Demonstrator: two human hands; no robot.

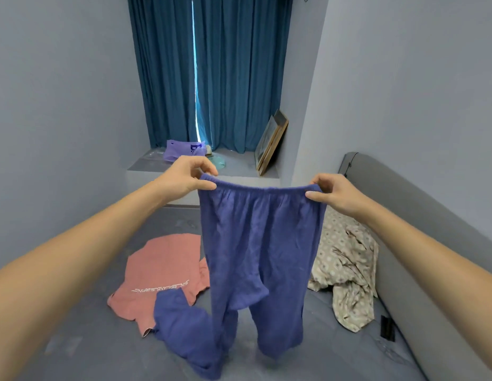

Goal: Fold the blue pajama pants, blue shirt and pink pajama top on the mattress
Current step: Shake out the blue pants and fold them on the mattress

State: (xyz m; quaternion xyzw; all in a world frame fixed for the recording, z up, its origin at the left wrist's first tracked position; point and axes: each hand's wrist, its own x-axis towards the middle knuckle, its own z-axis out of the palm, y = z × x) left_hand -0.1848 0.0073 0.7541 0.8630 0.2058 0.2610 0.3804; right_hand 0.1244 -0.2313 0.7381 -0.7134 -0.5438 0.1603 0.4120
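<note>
I hold the blue pajama pants (258, 248) up in the air by the elastic waistband. My left hand (188, 176) pinches the waistband's left end and my right hand (331, 192) pinches its right end. The legs hang down, and their cuffs trail on the grey mattress (82, 350). A second blue cloth (176, 317), probably the blue shirt, lies bunched at the pants' lower left; where it ends I cannot tell. The pink pajama top (162, 273) lies spread on the mattress behind it, with white lettering showing.
A patterned beige cloth (346, 270) is heaped at the right against the grey padded headboard (420, 232). A small black object (387, 328) lies by the headboard. A window ledge (239, 163) under blue curtains holds a purple bag (181, 151) and leaning picture frames (271, 141).
</note>
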